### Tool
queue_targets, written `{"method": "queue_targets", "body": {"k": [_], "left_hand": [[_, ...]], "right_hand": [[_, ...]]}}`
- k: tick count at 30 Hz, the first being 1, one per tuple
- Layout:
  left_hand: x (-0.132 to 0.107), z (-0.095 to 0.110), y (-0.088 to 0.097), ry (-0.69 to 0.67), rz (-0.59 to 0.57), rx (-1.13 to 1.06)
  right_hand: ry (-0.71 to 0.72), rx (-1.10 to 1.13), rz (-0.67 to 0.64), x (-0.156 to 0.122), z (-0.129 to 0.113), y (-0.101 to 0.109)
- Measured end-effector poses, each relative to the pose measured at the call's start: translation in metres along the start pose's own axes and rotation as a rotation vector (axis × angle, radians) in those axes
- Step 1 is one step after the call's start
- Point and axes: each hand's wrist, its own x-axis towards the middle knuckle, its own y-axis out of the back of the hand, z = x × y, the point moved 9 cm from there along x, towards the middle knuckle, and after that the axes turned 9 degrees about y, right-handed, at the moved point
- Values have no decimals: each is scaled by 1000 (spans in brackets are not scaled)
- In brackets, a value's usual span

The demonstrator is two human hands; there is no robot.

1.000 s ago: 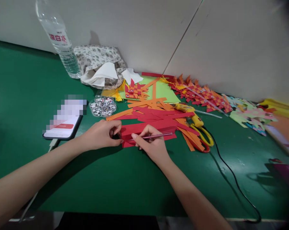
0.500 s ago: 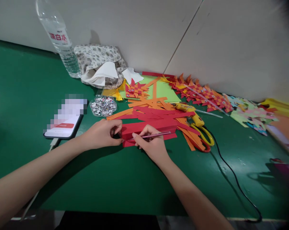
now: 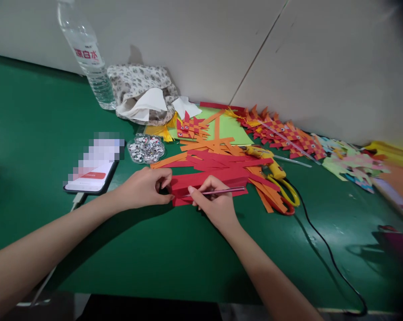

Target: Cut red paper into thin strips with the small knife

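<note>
My left hand (image 3: 144,187) rests on the green table with its fingers curled, pinching the left end of a folded red paper strip (image 3: 208,179). My right hand (image 3: 214,200) grips a thin pink pen (image 3: 221,191) and lays its tip on the same red strip, close to the left hand. Behind the strip lies a heap of red and orange paper strips (image 3: 217,154). A woven red and orange paper fish (image 3: 189,126) lies on a light green sheet (image 3: 229,129) behind the heap.
A phone (image 3: 92,171) lies left of my hands beside a clear tray of googly eyes (image 3: 146,149). A water bottle (image 3: 87,53) and a cloth pouch with tissues (image 3: 141,93) stand by the wall. A yellow glue gun (image 3: 266,160), yellow scissors (image 3: 286,191), a black cable (image 3: 324,249) and more woven fish (image 3: 284,131) lie right.
My hands have stayed on the red strip with the pen tip hardly shifted. The view has turned slightly, so everything sits a little to the right.
</note>
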Motion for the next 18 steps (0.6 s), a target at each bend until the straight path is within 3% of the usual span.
{"method": "queue_targets", "body": {"k": [18], "left_hand": [[-2, 5, 1, -37, -23, -19]], "right_hand": [[-15, -4, -100, -1, 2, -13]]}}
